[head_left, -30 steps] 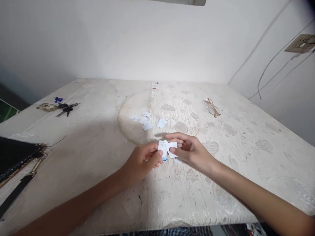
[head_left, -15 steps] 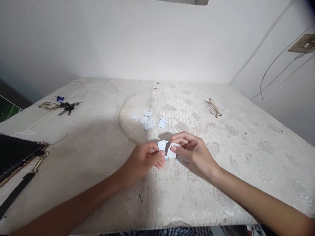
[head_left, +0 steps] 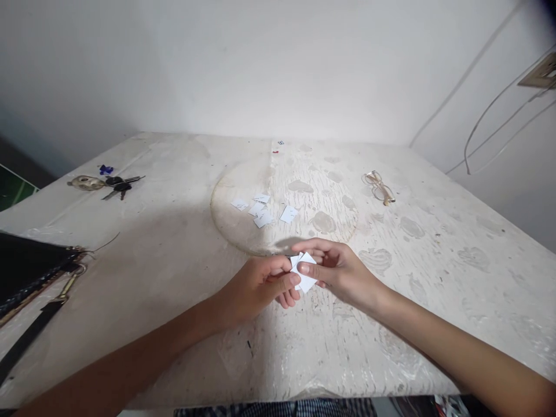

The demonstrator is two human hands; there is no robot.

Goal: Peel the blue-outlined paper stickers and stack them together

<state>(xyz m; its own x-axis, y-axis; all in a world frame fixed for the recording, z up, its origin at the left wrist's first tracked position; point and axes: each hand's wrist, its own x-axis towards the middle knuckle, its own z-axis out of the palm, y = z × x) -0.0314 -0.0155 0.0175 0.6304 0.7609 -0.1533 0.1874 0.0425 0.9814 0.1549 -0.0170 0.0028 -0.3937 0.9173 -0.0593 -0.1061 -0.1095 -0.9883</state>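
Note:
Several small white paper slips (head_left: 308,282) are held together between my two hands, just above the table. My left hand (head_left: 267,284) pinches their left side with thumb and fingers. From the other side my right hand (head_left: 336,267) grips them, its thumb flat on the top slip and its fingers behind. How many slips are stacked there I cannot tell. Farther out, several more slips (head_left: 263,218) with faint marks lie loosely grouped on the table, one slip (head_left: 289,214) a little apart to the right.
On the white plastic-covered table (head_left: 174,347), keys (head_left: 119,184) with a keyring lie at the left beside a small blue piece (head_left: 105,169). A black bag (head_left: 30,278) with a strap is at the left edge. Eyeglasses (head_left: 379,187) rest at the right. A wall (head_left: 278,69) stands behind.
My hands have come together, so the slips that were apart in each hand now overlap. A slip seen under my right hand before no longer shows there.

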